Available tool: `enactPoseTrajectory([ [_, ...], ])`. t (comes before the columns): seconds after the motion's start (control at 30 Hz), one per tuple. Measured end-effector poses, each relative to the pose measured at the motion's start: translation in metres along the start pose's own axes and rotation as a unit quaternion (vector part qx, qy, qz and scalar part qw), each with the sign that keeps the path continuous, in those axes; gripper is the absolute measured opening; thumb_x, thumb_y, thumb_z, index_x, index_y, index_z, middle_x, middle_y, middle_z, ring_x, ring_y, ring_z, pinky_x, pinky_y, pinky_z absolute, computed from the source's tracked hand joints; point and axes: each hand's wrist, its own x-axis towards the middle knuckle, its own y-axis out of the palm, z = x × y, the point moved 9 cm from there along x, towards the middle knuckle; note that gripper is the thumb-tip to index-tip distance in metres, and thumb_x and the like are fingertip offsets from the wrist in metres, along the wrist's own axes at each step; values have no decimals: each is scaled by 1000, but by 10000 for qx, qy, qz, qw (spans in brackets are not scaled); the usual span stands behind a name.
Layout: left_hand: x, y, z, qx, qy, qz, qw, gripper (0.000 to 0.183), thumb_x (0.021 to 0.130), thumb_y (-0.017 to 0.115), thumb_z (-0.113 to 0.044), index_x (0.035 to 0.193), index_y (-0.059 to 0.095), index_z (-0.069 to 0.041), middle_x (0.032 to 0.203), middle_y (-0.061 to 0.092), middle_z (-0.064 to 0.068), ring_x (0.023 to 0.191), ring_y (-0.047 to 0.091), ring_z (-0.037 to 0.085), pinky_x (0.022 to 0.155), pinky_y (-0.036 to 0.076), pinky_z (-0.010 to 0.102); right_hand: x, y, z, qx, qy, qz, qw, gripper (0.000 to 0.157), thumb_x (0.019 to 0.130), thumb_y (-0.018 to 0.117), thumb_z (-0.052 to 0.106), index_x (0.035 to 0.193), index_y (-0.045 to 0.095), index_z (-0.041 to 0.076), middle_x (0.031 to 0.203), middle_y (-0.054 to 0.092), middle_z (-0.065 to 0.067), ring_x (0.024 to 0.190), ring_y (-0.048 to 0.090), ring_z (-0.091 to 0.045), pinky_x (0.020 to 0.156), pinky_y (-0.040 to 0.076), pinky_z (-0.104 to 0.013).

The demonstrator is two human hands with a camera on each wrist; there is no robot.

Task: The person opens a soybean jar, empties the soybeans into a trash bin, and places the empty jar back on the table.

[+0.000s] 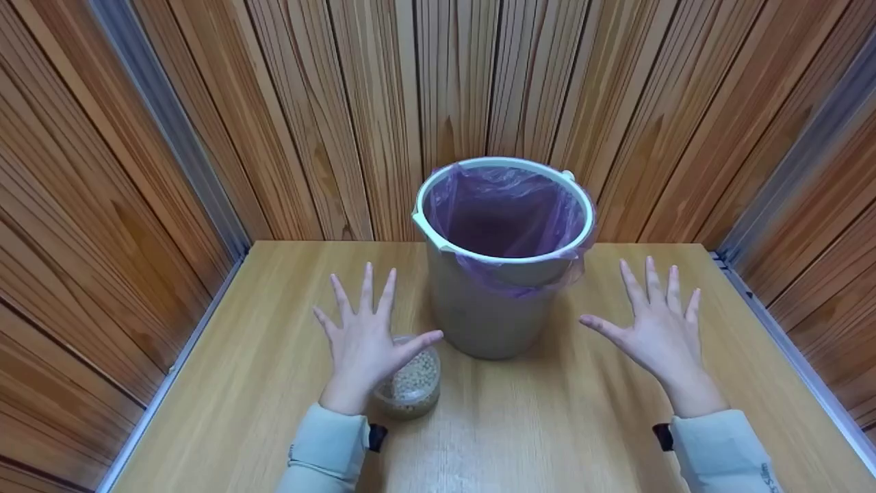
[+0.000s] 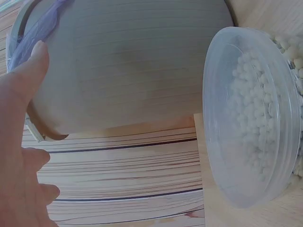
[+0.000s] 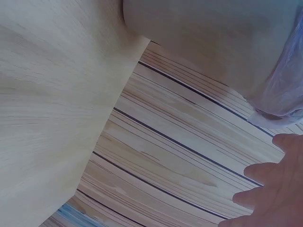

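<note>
My left hand (image 1: pixel 366 342) is spread with straight fingers above the table, its thumb overlapping a round clear plastic tub (image 1: pixel 414 383) in the head view. Small pale pellets (image 2: pixel 253 109) fill part of that tub, seen through its wall in the left wrist view. On the other side, my right hand (image 1: pixel 660 335) is also spread, fingers straight and holding nothing. Between and beyond the hands stands a grey-beige bucket (image 1: pixel 479 315), upright, with a pale rim. A purple plastic bag (image 1: pixel 472 198) lines it and folds over the rim at the front right.
The wooden table (image 1: pixel 534 424) ends at a wood-plank back wall (image 1: pixel 452 89) close behind the bucket. Plank side walls (image 1: pixel 82 192) with metal edging (image 1: pixel 171 130) close in the left and right.
</note>
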Motion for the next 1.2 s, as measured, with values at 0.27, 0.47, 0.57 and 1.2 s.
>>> enactPoseTrajectory([
  [0.27, -1, -1, 5, -464, -125, -38, 9988, 116, 68, 45, -95, 160, 11, -32, 168, -5, 1, 147, -22, 48, 106, -10, 78, -1, 6, 0, 646, 97, 216, 9976, 101, 89, 54, 68, 161, 2, 20, 165, -9, -20, 148, -19, -47, 111, -21, -67],
  [0.47, -5, 0, 11, -853, -254, -9, 9960, 115, 70, 51, -91, 159, 6, -34, 168, -6, 0, 148, -17, 48, 109, -8, 76, -4, 17, 1, 1249, 254, 378, 9911, 97, 92, 54, 63, 160, 1, 18, 165, -4, -22, 149, -12, -48, 114, -14, -68],
  [0.57, -8, 2, 14, -1014, -336, 9, 9943, 115, 71, 52, -89, 159, 4, -35, 168, -6, -1, 148, -14, 48, 110, -4, 76, -6, 24, 1, 1553, 346, 535, 9858, 95, 94, 54, 60, 160, -1, 20, 165, -4, -21, 150, -12, -47, 115, -11, -68],
  [1.2, -31, 43, 39, -1996, -862, 305, 9756, 111, 75, 59, -81, 160, 5, -34, 168, 0, -1, 151, -5, 46, 113, 4, 73, -31, 76, 7, 3272, 971, 1040, 9342, 76, 103, 45, 47, 161, 2, 23, 167, 6, -14, 151, 4, -47, 115, 11, -71],
])
